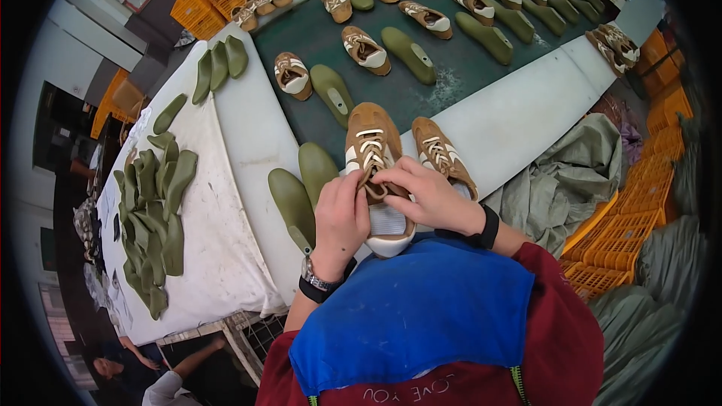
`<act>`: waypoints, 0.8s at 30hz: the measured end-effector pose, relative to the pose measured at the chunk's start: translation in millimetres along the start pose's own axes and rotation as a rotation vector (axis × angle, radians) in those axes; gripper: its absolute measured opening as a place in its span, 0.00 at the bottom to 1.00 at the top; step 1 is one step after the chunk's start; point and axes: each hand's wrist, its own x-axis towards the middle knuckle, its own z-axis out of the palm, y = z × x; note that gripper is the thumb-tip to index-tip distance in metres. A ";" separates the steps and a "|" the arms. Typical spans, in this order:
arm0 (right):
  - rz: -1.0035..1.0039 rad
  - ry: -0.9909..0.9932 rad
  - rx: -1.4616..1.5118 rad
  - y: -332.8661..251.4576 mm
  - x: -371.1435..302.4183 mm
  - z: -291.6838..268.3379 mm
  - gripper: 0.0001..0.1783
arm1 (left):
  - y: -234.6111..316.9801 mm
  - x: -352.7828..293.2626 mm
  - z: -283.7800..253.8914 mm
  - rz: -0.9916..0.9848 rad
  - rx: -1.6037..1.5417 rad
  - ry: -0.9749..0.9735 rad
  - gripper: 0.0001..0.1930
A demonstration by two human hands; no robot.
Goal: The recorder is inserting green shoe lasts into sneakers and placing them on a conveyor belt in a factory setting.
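Observation:
A brown sneaker point(374, 129) with white stripes and cream laces lies in front of me, its toe pointing away and its heel close to my blue apron. Both my hands are at its opening. My left hand point(342, 214) pinches the shoelace on the left side. From the right, my right hand point(425, 192) grips the lace point(374, 152) near the tongue, fingers pressed together. A matching sneaker point(438, 149) sits just right of it, partly behind my right hand. Two green shoe lasts point(292, 203) rest beside my left hand.
A dark green conveyor belt point(444, 94) carries rows of brown sneakers and green lasts. On a white-covered table point(218, 256) at left lies a pile of green lasts point(154, 214). Orange crates point(624, 225) and grey-green sheeting point(560, 173) are at right. People show at lower left.

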 end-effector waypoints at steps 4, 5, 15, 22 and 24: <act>0.015 0.026 -0.097 -14.9 3.2 -1.5 0.18 | 4.0 -3.4 -0.2 0.003 -0.004 0.056 0.15; 0.040 0.020 -0.120 -19.1 4.0 -2.3 0.18 | 4.3 -3.5 -1.5 0.005 0.003 0.055 0.16; -0.232 0.197 -0.019 -13.0 14.8 8.4 0.05 | 10.6 -4.1 -5.8 -0.047 -0.013 0.074 0.13; -0.296 0.014 0.024 3.4 9.3 8.2 0.06 | -5.3 -5.4 2.5 -0.361 -0.283 0.124 0.13; -0.128 0.135 0.056 -1.4 7.7 5.4 0.16 | -12.0 -1.5 -2.6 -0.107 -0.006 0.126 0.14</act>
